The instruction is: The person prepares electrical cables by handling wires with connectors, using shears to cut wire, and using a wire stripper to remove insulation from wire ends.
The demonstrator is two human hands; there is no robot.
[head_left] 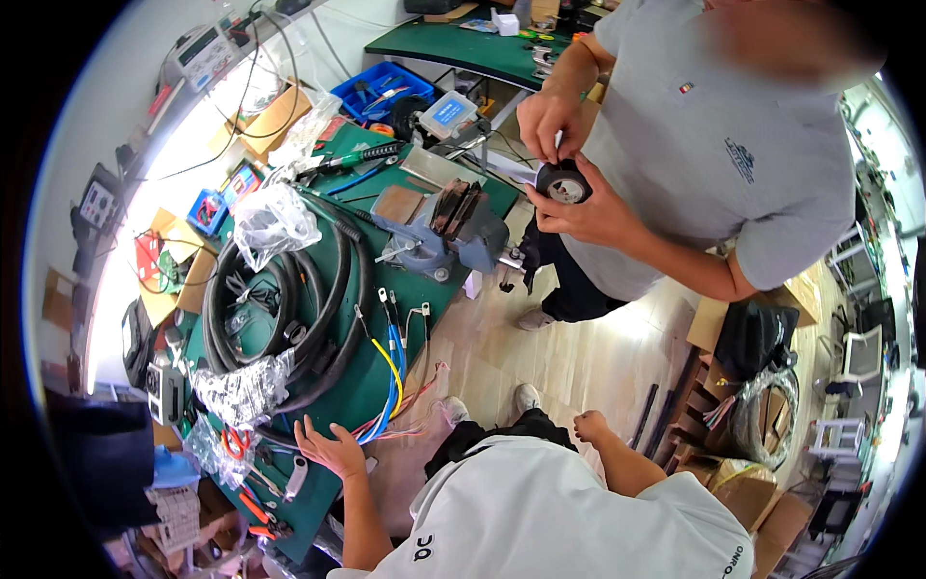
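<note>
My left hand is open at the bench's near edge, its fingers spread beside the thick black cable. Whether the fingertips touch the cable is hard to tell. Just past that hand, blue and yellow wires with metal lugs fan out from the cable's end, and thin red and pink wires hang off the edge. Away from the bench, my right hand hangs over the floor with curled fingers and nothing visible in it. Opposite me a co-worker's two hands hold a roll of black tape.
On the green bench lie a grey bench vise, a plastic bag, foil wrapping, red-handled scissors and orange-handled pliers. A blue bin stands beyond. Cardboard boxes and a wrapped cable coil are at right.
</note>
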